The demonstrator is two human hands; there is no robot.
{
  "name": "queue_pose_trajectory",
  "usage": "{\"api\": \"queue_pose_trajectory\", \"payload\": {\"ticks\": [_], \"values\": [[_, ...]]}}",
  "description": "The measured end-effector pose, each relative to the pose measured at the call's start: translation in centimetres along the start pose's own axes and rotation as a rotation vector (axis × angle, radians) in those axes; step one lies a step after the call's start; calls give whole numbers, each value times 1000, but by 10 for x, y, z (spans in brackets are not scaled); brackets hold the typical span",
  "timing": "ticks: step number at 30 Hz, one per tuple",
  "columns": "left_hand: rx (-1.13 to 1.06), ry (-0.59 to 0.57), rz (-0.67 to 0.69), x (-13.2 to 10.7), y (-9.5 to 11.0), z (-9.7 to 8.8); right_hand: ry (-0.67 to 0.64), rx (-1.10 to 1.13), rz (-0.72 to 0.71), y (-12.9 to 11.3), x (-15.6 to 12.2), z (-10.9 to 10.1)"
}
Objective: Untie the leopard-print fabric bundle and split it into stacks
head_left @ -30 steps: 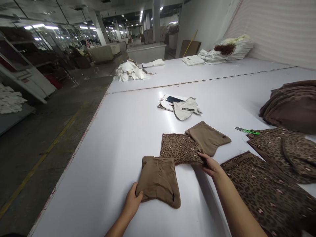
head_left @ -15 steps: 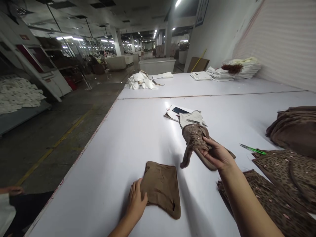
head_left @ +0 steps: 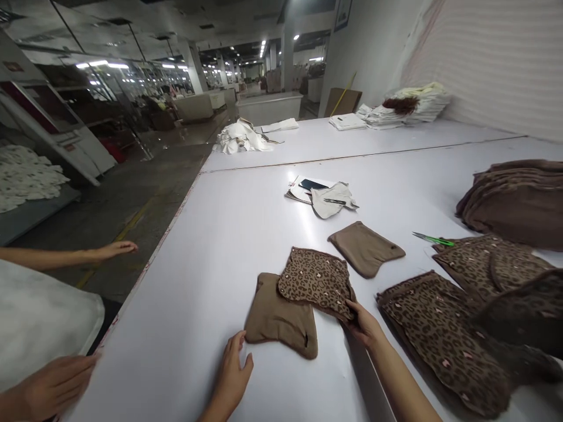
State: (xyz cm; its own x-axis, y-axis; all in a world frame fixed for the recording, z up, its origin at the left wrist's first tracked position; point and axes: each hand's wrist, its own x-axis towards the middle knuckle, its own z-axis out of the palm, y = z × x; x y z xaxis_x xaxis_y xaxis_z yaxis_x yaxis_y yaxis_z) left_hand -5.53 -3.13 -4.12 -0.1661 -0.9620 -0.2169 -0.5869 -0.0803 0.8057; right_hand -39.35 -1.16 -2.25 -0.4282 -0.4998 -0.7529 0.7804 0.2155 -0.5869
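Watching from afar, I see my right hand (head_left: 363, 325) pinching the spotted cloth (head_left: 314, 278) by its lower right corner. The spotted cloth's left part is over the top right corner of a plain brown cloth (head_left: 281, 322), which lies in from the left edge of the worktop (head_left: 211, 234). My left hand (head_left: 233, 369) is spread, thumb apart, at the brown cloth's lower left corner; I can't tell if they touch.
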Motion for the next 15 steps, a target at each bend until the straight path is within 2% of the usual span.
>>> {"api": "queue_pose_trajectory", "payload": {"ticks": [7, 15], "values": [[6, 30, -73, 0, -12, -10, -8, 30, 55, -6, 12, -5], [81, 51, 24, 3, -22, -5, -118, -10, 3, -3, 8, 0]]}}
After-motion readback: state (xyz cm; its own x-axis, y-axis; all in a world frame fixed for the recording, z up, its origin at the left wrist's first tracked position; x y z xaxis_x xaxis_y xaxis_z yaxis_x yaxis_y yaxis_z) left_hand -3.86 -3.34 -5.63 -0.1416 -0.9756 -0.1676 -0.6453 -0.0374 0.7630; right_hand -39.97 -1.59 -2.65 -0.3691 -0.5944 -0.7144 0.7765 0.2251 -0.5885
